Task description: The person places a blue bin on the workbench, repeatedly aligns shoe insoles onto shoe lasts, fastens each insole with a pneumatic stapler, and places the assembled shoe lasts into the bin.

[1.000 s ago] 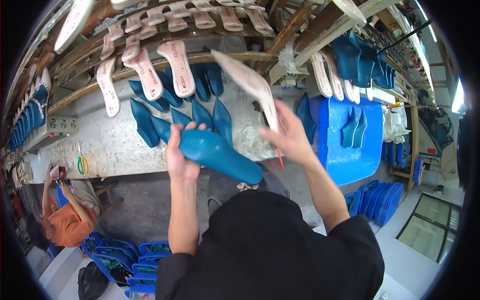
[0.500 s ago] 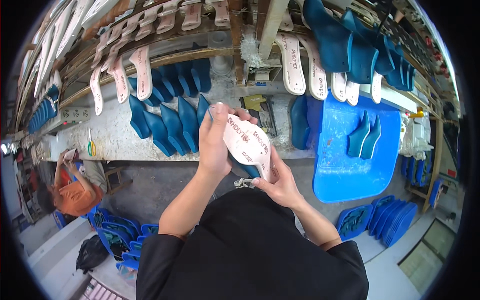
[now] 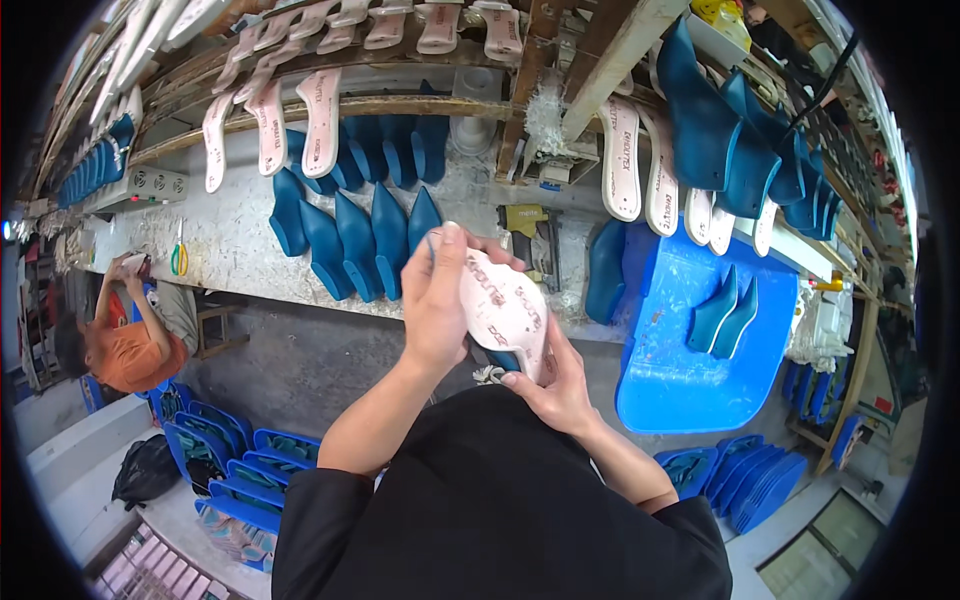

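Observation:
A pale pink-white insole lies sole-side up over a teal shoe last, most of which is hidden under it and behind the fingers. My left hand is wrapped round the wide toe end, thumb along the edge. At the narrow heel end my right hand grips the same pair between thumb and fingers. Both are held up in front of my body, at the bench's near edge.
Several teal lasts stand in rows on the bench, with a staple gun to their right. Insoles and more lasts sit on the rack above. A blue tub holds two lasts. Far left sits a person in orange.
The whole view has turned slightly, so the bench and tub appear shifted. My hands keep hold of the insole and last, a little lower and more to the right in the picture.

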A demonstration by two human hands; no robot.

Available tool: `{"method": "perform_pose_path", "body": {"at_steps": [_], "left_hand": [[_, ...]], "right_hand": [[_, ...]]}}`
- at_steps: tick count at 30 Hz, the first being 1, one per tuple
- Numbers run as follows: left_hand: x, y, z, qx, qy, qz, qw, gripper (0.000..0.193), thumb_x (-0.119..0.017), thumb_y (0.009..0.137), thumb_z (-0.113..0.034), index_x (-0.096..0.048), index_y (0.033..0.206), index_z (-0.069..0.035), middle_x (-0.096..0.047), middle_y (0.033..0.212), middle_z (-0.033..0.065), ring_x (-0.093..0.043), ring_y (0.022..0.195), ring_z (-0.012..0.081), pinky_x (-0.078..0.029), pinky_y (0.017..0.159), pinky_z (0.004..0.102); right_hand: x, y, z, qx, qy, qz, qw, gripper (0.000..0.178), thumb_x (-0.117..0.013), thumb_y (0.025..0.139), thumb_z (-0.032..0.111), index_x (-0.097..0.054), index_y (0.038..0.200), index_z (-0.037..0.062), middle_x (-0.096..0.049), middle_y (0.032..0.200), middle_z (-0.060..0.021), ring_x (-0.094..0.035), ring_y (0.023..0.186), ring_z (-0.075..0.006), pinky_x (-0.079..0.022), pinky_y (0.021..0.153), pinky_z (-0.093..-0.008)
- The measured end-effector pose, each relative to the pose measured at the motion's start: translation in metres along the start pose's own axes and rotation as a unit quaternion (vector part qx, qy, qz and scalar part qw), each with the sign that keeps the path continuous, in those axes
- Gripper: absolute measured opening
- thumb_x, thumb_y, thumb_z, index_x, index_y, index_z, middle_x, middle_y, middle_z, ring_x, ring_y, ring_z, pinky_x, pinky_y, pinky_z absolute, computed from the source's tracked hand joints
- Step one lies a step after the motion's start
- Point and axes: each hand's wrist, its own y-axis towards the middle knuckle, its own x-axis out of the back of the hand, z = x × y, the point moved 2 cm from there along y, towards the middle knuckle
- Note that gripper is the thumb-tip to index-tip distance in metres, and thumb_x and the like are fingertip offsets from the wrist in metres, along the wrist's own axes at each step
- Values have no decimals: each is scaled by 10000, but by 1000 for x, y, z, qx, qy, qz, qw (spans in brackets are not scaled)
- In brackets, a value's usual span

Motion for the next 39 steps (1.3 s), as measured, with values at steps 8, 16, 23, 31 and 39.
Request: {"method": "perform_pose_path", "body": {"at_steps": [8,16,23,31,39], "left_hand": [[144,50,-3,58,-86,-160,982,281,-536,1063,-315,-559,945,-60,-660,908,136,-670,887,338,-549,900,516],[195,43,-21,60,-74,-140,986,237,-570,1047,-285,-571,956,-66,-676,971,143,-676,1005,363,-530,978,551],[205,52,-37,14,18,-151,988,309,-521,1068,-302,-553,945,-21,-672,883,152,-717,846,319,-598,770,449],[208,62,-25,51,85,-111,989,327,-537,1064,-313,-566,962,-3,-676,877,148,-726,842,271,-599,729,384],[224,64,-34,71,-8,-65,995,307,-519,1068,-305,-564,943,-28,-683,877,154,-730,841,310,-608,748,420]], "right_hand": [[27,153,-186,-187,-189,-121,956,1102,-828,776,496,-255,1567,-16,-551,1377,-303,-610,1227,-357,-485,1025,-408],[19,211,-235,-239,-358,-139,892,590,-741,738,355,-601,1150,-43,-710,1023,-231,-687,975,-373,-544,854,-435],[-55,123,-6,-240,144,84,956,265,-679,815,74,-691,1065,-13,-593,675,-9,-507,568,-73,-410,553,-243],[-105,110,0,-271,68,151,948,260,-655,838,111,-687,1076,11,-621,772,2,-531,620,-61,-437,561,-261],[3,177,-156,-355,-126,-50,925,465,-690,817,222,-646,1218,-9,-664,802,-96,-632,662,-187,-507,613,-350]]}}
